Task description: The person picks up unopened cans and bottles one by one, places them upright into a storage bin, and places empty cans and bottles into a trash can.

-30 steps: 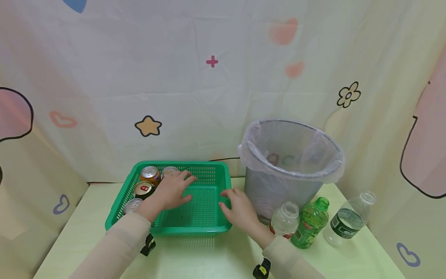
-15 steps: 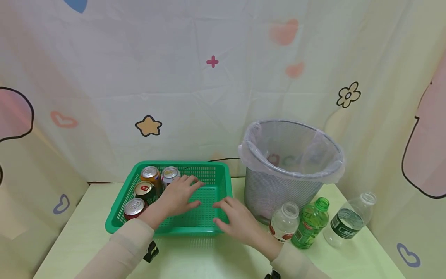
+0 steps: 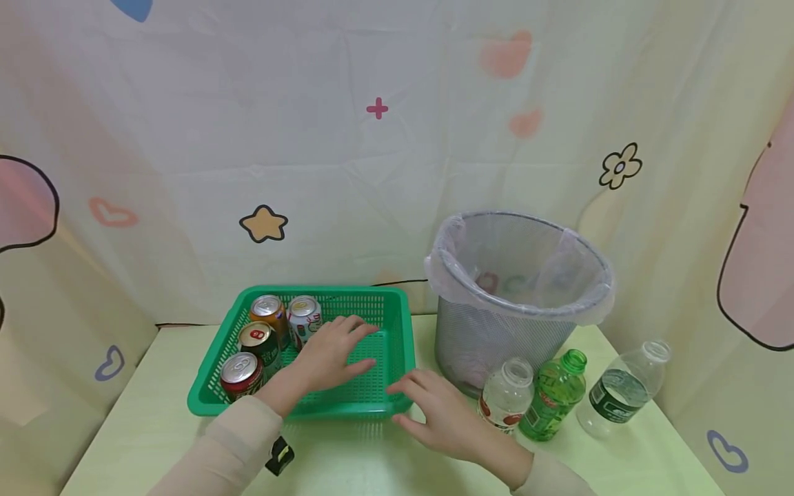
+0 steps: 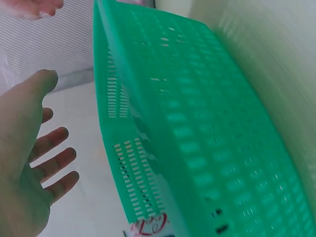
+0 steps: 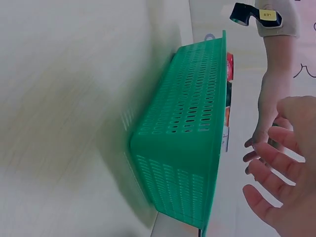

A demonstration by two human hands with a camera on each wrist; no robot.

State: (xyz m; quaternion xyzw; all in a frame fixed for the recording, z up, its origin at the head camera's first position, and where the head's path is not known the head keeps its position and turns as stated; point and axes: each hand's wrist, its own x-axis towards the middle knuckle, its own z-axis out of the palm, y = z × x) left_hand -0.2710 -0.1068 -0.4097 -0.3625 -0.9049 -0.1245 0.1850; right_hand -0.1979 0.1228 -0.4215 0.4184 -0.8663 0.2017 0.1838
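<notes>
My left hand (image 3: pixel 335 351) hovers over the green plastic basket (image 3: pixel 406 344), fingers spread and relaxed, palm with nothing in it. In the basket's left part stand several drink cans: a red can (image 3: pixel 240 375), a dark green can (image 3: pixel 260 344), an orange can (image 3: pixel 269 315) and a white can with red lettering (image 3: pixel 304 318). The left hand is closest to the white can and covers its lower part in the head view. My right hand (image 3: pixel 443 413) hangs beside the basket's front right corner, fingers loosely bent and holding nothing. Both hands show above the rim in the right wrist view.
Right of the basket stands a mesh waste bin (image 3: pixel 496 344) with a pale liner. Before it are a clear bottle (image 3: pixel 505 399), a green bottle (image 3: pixel 552 399) and, further right, a clear bottle with a dark green label (image 3: pixel 620 393). A patterned curtain (image 3: pixel 347 172) hangs behind.
My left hand has drifted right, away from the cans, uncovering the white one. The right hand first moved left over the basket's edge, then back right and nearer to me.
</notes>
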